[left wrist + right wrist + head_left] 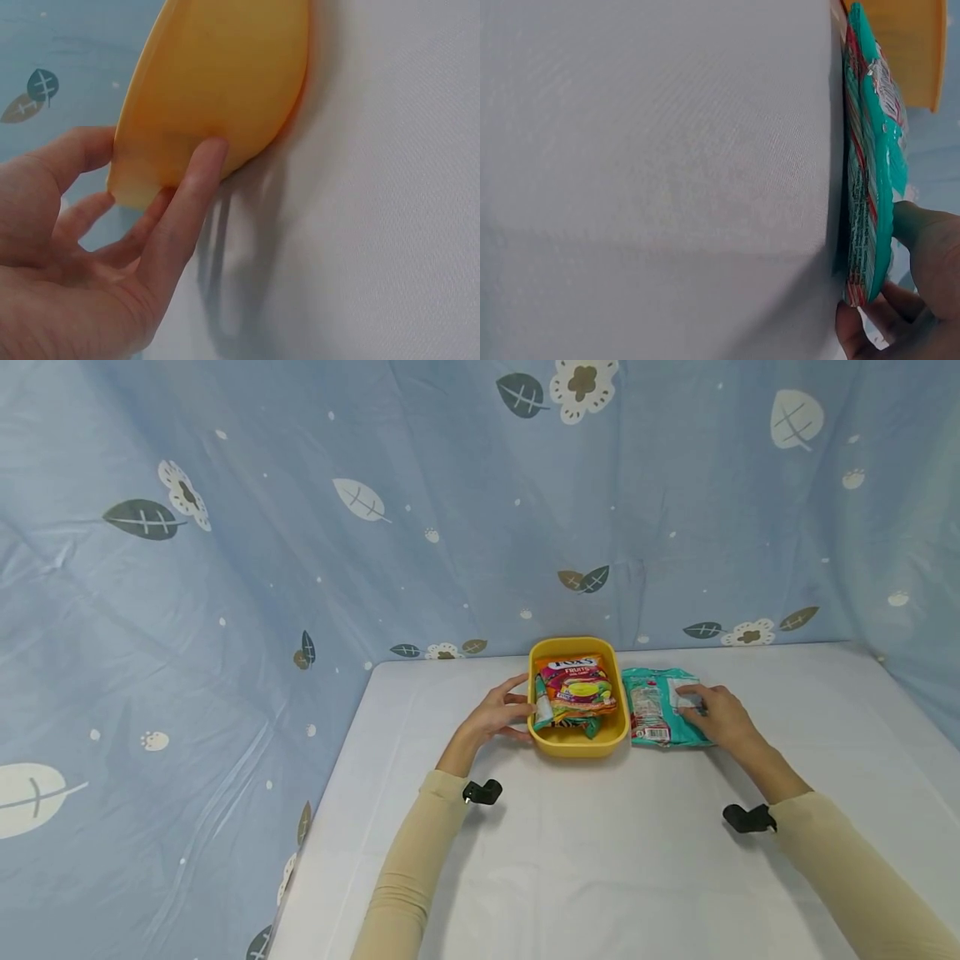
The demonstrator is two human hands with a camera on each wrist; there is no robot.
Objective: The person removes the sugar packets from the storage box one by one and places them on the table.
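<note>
A yellow basket [588, 748] stands near the back edge of the white table. Inside lie candy bags, the top one a Fox's Fruits bag [576, 681]; those beneath are partly hidden. At its left side, my left hand [493, 714] holds the wall, with the thumb [201, 169] against the outside and other fingers at the rim. To the basket's right, a teal candy bag [649, 706] lies on the table, its barcode upward. My right hand [722, 720] grips that bag's right end, thumb on the upper face and fingers [847, 326] by the lower edge.
The white table [570, 860] reaches forward below both arms. A blue patterned curtain [480, 527] hangs close behind the basket and along the left side. A black wrist camera [483, 792] sits at the left cuff, another wrist camera [748, 818] at the right.
</note>
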